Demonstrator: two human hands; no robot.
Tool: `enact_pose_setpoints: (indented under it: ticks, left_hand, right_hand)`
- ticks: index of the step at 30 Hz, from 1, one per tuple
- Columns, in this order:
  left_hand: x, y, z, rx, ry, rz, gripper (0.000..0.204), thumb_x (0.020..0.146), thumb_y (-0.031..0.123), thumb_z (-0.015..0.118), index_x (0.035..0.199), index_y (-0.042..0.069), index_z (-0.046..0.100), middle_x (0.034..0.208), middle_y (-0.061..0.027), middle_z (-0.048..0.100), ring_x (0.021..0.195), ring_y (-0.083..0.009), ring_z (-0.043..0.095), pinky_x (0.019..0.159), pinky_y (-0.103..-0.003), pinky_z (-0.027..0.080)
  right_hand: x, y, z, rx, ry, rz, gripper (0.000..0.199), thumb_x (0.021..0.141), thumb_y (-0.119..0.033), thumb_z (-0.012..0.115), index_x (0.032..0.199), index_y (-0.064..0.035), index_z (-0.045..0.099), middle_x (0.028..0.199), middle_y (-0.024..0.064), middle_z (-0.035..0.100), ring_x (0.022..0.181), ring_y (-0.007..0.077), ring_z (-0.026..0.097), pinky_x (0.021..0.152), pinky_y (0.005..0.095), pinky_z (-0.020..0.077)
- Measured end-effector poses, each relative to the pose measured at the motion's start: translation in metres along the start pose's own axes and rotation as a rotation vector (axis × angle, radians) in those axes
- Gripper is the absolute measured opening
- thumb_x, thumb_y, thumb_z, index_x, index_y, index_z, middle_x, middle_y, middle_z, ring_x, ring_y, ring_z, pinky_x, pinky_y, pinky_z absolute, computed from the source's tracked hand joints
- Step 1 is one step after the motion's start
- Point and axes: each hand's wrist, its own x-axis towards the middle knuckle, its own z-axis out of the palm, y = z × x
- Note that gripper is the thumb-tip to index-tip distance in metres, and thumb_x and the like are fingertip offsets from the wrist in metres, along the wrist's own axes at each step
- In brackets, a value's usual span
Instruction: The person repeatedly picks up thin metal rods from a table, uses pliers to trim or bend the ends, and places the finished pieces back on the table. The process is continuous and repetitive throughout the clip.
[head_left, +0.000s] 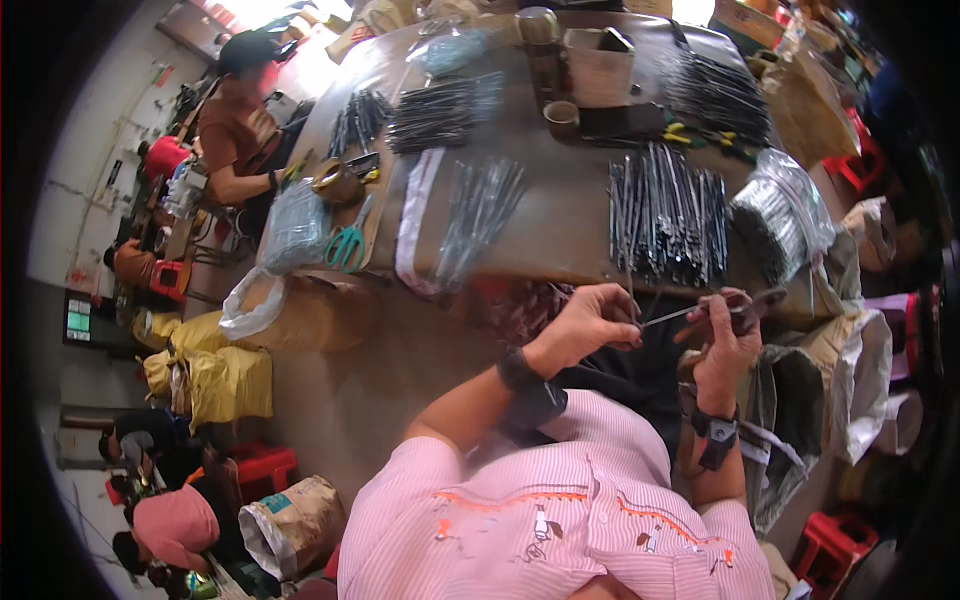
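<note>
My left hand is closed in a pinch just off the table's front edge, its fingertips on a thin metal rod. The rod slants across to my right hand. That hand is closed around a dark hand tool whose rounded grey end sticks out to the right; my fingers cover most of it, so its kind is unclear. Nearest to both hands on the table lies a bundle of dark thin rods. To its right sits a clear plastic bag of silvery rods.
On the table are teal scissors, a tape roll, more rod bundles, yellow-handled pliers and a pale tub. Sacks stand at the right. A co-worker sits at the far left.
</note>
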Motion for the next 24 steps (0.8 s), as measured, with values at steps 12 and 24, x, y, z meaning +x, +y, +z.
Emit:
enact_pose_setpoints:
  ticks: [12,24]
  left_hand:
    - [-0.006,0.002,0.010,0.232,-0.275,-0.094,0.029,0.084,-0.001,0.060,0.113,-0.002,0.057,0.085,-0.0052,0.063,0.074,-0.0127,0.067,0.059,-0.023,0.054]
    - [-0.003,-0.007,0.012,-0.304,-0.214,-0.320,0.036,0.098,0.040,0.050,0.092,0.006,0.061,0.083,-0.0027,0.063,0.076,-0.0125,0.060,0.064,-0.027,0.045]
  right_hand:
    - [-0.004,0.011,-0.018,-0.032,-0.194,0.266,0.024,0.089,-0.003,0.061,0.112,0.0022,0.055,0.089,0.0127,0.066,0.066,0.0163,0.063,0.056,0.0256,0.0513]
    - [-0.013,0.022,-0.011,-0.113,-0.237,0.133,0.019,0.088,-0.002,0.065,0.105,0.0015,0.058,0.088,0.0100,0.068,0.071,0.0133,0.065,0.065,0.0238,0.0523]
